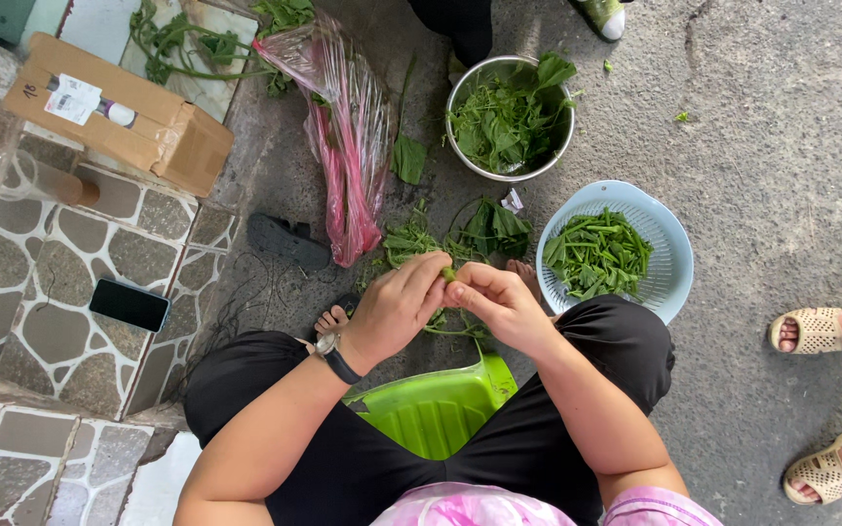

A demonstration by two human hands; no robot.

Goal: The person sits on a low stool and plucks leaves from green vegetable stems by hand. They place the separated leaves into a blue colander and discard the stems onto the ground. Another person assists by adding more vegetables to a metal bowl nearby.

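The fingers [438,276] of both hands are pinched together on one short green stem [449,275], the left hand [397,307] and the right hand [501,304] meeting tip to tip in front of the knees, a grip that suits snapping or stripping it. Just beyond the hands lies a loose pile of greens [460,239] on the ground, within easy reach. To the right, a pale blue colander [669,282] holds cut stem pieces, and farther off a metal bowl [460,97] holds leaves, so the parts seem kept apart. A pink plastic bag [348,136] lies to the left. The person sits on a green stool [436,414]; another person's sandalled feet [821,331] stand at the right.
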